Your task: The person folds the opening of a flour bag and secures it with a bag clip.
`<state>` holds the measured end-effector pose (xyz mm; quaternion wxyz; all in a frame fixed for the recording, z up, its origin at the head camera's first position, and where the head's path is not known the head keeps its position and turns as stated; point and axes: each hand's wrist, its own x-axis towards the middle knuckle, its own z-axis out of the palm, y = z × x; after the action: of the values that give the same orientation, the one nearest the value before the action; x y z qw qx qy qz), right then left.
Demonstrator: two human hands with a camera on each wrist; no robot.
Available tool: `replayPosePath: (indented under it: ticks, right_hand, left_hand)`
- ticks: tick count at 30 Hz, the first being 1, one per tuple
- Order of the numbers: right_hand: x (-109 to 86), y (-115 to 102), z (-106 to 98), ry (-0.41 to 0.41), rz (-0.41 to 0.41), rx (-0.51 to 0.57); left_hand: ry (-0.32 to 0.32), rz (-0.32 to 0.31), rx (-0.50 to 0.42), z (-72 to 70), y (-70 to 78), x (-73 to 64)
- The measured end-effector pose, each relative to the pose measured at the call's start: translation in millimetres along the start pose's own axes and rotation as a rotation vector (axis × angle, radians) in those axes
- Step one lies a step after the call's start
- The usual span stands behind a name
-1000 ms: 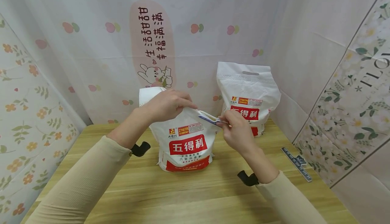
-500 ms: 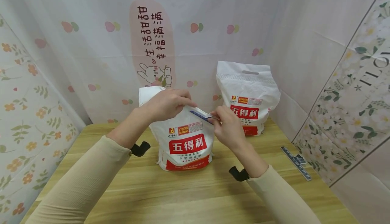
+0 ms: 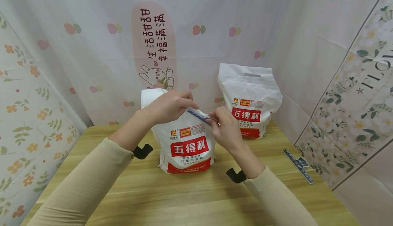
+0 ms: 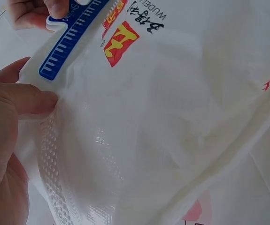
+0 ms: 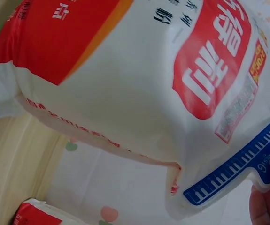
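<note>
Flour bag (image 3: 188, 146) bulging, contents hidden; left hand (image 3: 172, 106) pinching its top, right hand (image 3: 227, 127) gripping blue clip (image 5: 238, 162).

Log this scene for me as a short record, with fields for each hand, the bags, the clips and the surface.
Left hand: left hand pinches the upper edge of the front wheat-flour bag
Right hand: right hand grips the blue keyboard-patterned clip
Held clip: along the front bag's top; whether fastened, unclear
Other bag: rear wheat-flour bag, upright, behind and to the right
Spare clip: second keyboard-patterned clip, lying near the right edge
Surface: wooden table
</note>
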<state>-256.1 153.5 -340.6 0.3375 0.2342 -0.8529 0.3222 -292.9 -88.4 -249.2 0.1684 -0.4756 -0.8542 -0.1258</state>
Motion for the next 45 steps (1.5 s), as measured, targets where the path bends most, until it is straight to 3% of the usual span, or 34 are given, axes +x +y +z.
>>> replayPosePath:
  ticks: [13,26,33,41,45]
  right_hand:
    - [-3.0,5,4,-0.002,-0.023,0.042]
    - [-12.6,20,-3,-0.053,0.066,0.156]
    - [-34.7,40,-5,-0.036,0.239,0.251]
    - [-56.1,59,6,-0.104,0.518,0.383]
    - [-59.1,62,11,-0.082,0.649,0.486]
  left_hand:
    - [-0.001,-0.014,0.000,-1.0,4.3,2.4]
    - [-0.032,-0.043,0.062,-5.9,5.3,1.1]
    - [-0.048,-0.045,0.102,-11.3,4.4,-1.1]
    - [0.013,-0.073,0.089,-10.1,0.6,-3.5]
    - [0.036,-0.108,0.065,-8.4,2.1,-0.4]
